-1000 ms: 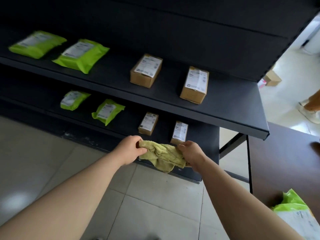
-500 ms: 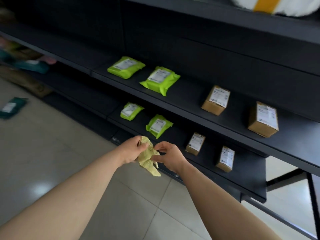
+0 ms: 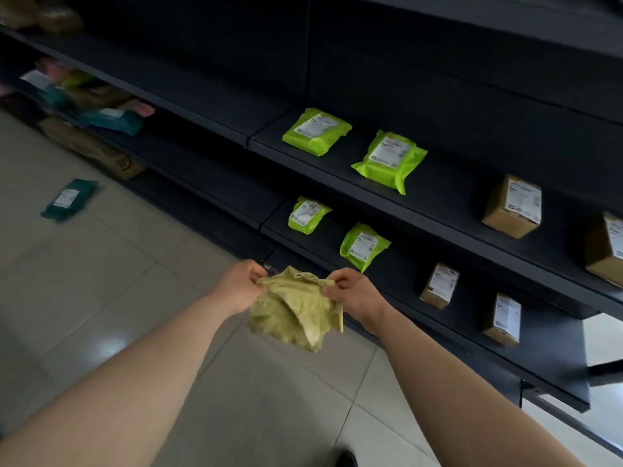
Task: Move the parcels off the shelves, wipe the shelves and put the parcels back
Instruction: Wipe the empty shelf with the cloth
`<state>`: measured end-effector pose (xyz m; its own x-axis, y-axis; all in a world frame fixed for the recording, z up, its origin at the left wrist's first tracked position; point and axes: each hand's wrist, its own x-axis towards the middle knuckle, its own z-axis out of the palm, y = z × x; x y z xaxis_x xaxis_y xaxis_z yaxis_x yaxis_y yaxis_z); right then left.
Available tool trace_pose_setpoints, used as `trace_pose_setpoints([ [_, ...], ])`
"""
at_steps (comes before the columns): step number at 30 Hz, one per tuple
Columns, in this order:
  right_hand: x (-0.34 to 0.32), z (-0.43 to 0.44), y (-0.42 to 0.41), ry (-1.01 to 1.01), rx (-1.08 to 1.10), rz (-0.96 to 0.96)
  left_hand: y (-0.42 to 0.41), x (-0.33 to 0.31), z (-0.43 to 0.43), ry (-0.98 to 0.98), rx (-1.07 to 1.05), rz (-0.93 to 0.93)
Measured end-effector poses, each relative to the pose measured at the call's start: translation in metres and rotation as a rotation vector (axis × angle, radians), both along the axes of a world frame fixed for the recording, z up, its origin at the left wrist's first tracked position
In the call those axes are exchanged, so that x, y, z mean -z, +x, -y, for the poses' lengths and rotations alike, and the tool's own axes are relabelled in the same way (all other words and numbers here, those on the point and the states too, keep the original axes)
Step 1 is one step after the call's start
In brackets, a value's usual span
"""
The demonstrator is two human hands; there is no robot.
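A yellow-green cloth [image 3: 296,310] hangs between my left hand [image 3: 241,284] and my right hand [image 3: 354,294], each pinching an upper corner, above the floor in front of the dark shelves. The upper shelf [image 3: 448,197] carries two lime-green bag parcels [image 3: 317,131] [image 3: 389,160] and two cardboard boxes [image 3: 512,205] [image 3: 606,251]. On the lower shelf [image 3: 404,278] lie two smaller green bags [image 3: 306,214] [image 3: 363,246] and two small boxes [image 3: 440,285] [image 3: 502,318]. All parcels bear white labels.
A teal parcel [image 3: 69,198] lies on the tiled floor at the left. Further left, the shelves hold blurred teal and pink packages [image 3: 114,117], and a cardboard box [image 3: 94,150] stands at floor level. The shelf unit ends at the right [image 3: 586,399].
The view has swung left along the shelves. My hands, close together half a second ago, have pulled apart and spread the cloth between them.
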<state>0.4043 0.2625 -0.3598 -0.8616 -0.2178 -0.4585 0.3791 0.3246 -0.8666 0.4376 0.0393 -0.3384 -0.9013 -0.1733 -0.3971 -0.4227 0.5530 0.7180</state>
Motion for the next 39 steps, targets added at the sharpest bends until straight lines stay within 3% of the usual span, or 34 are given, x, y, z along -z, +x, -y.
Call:
trace_pose_setpoints([
  [9,0.037,0.027,-0.060,0.217,0.080,0.028,-0.057,0.037,0.023,-0.110,-0.006,0.080],
  [15,0.054,0.035,-0.102,0.273,-0.078,0.028,-0.101,0.051,0.044,-0.166,0.114,0.186],
  [20,0.070,0.058,-0.139,0.183,-0.184,0.226,-0.144,0.075,0.065,-0.198,0.117,0.241],
  [23,0.089,0.074,-0.150,0.271,-0.235,0.220,-0.166,0.095,0.078,-0.183,0.117,0.260],
  [29,0.137,0.107,-0.167,0.411,-0.204,0.029,-0.206,0.137,0.104,-0.055,0.108,0.327],
  [33,0.175,0.134,-0.169,0.440,-0.116,0.047,-0.229,0.170,0.123,0.000,0.178,0.305],
  [39,0.252,0.168,-0.177,0.286,0.137,0.136,-0.262,0.250,0.145,0.104,0.132,0.255],
])
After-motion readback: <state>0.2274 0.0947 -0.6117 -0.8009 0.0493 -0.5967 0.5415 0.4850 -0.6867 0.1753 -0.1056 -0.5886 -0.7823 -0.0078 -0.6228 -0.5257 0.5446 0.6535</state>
